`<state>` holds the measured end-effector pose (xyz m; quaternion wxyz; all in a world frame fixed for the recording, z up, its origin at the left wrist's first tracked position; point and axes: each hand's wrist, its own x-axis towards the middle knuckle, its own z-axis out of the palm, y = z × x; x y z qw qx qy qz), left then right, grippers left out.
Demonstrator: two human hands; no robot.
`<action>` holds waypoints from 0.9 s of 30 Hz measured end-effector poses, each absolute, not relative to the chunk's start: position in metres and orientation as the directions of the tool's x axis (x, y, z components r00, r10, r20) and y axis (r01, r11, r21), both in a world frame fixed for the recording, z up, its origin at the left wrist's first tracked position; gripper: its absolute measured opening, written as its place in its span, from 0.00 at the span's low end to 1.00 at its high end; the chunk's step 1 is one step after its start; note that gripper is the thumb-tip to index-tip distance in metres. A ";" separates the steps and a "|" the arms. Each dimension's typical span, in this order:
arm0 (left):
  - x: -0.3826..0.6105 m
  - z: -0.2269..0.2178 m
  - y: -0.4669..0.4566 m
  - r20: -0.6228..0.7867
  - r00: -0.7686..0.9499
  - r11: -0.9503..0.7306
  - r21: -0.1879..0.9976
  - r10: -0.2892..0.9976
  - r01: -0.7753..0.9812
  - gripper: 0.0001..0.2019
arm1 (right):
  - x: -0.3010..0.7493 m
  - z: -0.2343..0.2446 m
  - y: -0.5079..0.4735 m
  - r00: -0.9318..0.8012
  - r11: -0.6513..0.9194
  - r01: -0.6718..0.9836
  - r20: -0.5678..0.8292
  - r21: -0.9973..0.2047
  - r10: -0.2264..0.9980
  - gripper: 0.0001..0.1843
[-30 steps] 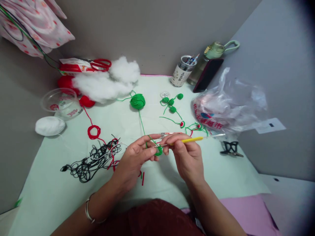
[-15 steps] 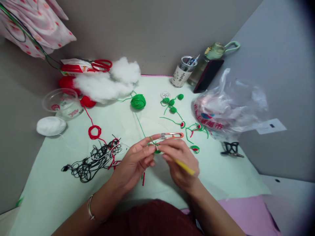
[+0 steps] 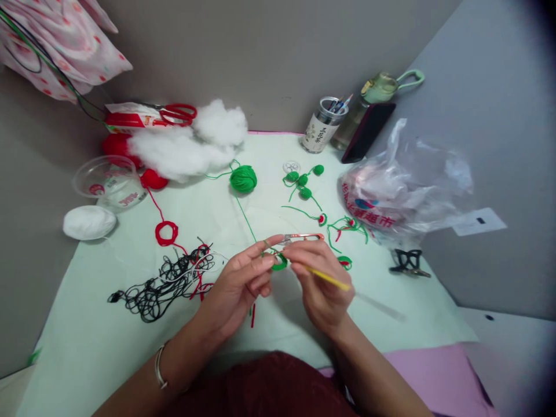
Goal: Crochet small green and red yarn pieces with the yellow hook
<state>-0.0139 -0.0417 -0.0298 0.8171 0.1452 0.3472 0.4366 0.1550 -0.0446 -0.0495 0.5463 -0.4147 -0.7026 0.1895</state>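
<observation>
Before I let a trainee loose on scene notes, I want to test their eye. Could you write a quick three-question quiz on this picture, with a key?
1. Multiple choice: What does the right hand hold?
a) a pair of scissors
b) a yellow-handled tool
c) a bottle

2. True or false: In the picture, the plastic bag is to the left of the tangled black cord.

3. Fill in the colour: A strand runs from the ____ ball of yarn to the left hand.

Key:
1. b
2. False; the plastic bag is to the right of the tangled black cord.
3. green
</observation>
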 end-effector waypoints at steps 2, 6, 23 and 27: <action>-0.018 -0.028 -0.039 -0.447 0.376 0.579 0.528 0.812 -0.621 0.16 | 0.158 -0.044 -0.040 0.062 0.457 0.171 0.473 -0.873 0.879 0.10; -0.016 -0.029 -0.038 -0.404 0.329 0.520 0.608 0.853 -0.600 0.10 | 0.158 -0.038 -0.035 0.046 0.284 -0.128 0.281 -0.950 0.959 0.11; -0.012 -0.029 -0.042 -0.425 0.276 0.502 0.642 0.862 -0.580 0.21 | 0.156 -0.037 -0.048 -0.293 0.692 0.476 0.644 -0.542 0.706 0.13; -0.015 -0.030 -0.040 -0.464 0.387 0.600 0.532 0.797 -0.597 0.22 | 0.156 -0.039 -0.048 -0.194 0.662 0.464 0.662 -0.588 0.724 0.12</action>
